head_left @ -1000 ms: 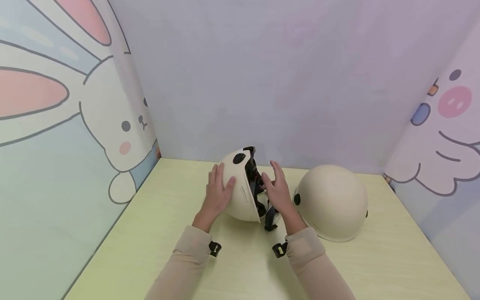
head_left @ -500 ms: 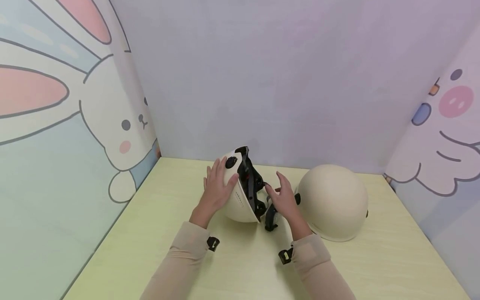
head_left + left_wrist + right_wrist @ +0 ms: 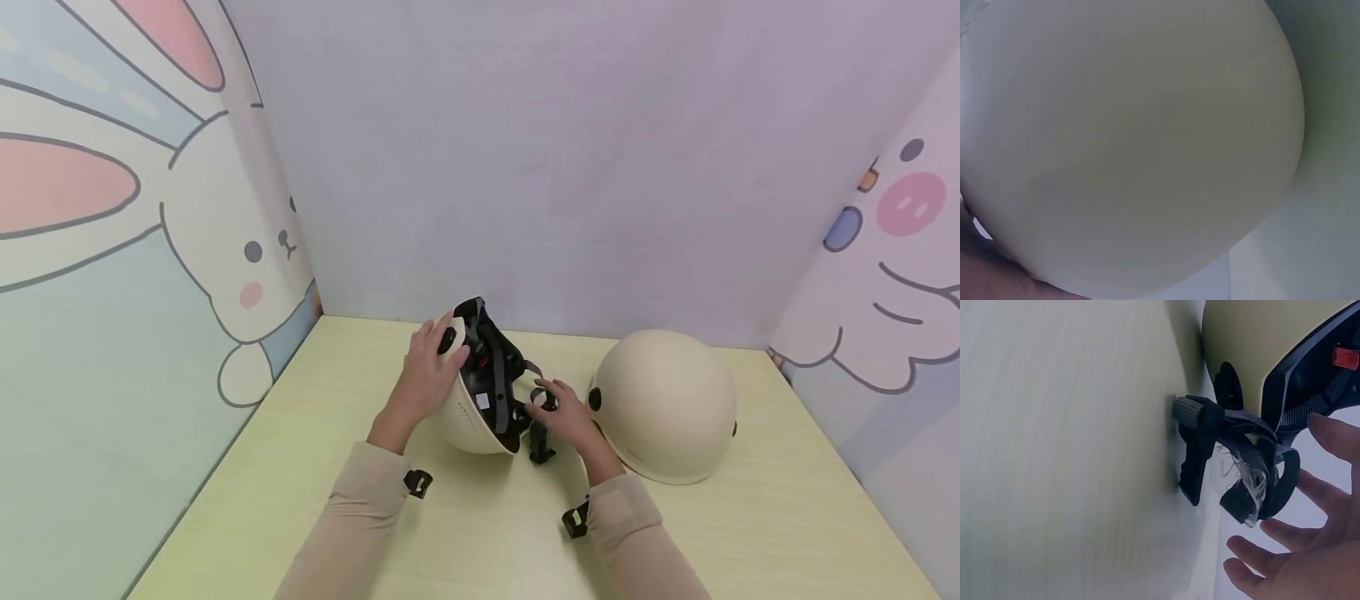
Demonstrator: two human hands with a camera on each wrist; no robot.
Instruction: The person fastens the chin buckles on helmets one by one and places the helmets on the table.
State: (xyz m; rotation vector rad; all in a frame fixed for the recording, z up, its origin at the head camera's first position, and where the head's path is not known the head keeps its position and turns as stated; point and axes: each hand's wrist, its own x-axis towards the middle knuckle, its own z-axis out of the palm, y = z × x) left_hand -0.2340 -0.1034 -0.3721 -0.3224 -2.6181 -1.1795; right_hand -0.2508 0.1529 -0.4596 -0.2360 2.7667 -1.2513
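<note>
A cream helmet (image 3: 468,412) lies tilted on its side, its black-padded inside turned to the right and toward the camera. My left hand (image 3: 427,371) grips the shell from the left, thumb at the rim and fingers on the far side. In the left wrist view the smooth helmet shell (image 3: 1141,144) fills most of the picture, and only part of the left hand (image 3: 997,275) shows. My right hand (image 3: 566,414) is by the black chin straps (image 3: 542,442). In the right wrist view the right hand's (image 3: 1322,531) fingers are spread beside the straps and clear plastic wrap (image 3: 1250,481).
A second cream helmet (image 3: 667,404) rests dome up on the pale wooden table (image 3: 780,508), just right of my right hand. A grey-lilac wall (image 3: 540,167) stands behind the table. Cartoon-printed side panels (image 3: 225,333) border it.
The helmet in my left hand has rolled leftward, so more of its inside shows. My right hand has come off the rim, moved right, then lowered to the straps.
</note>
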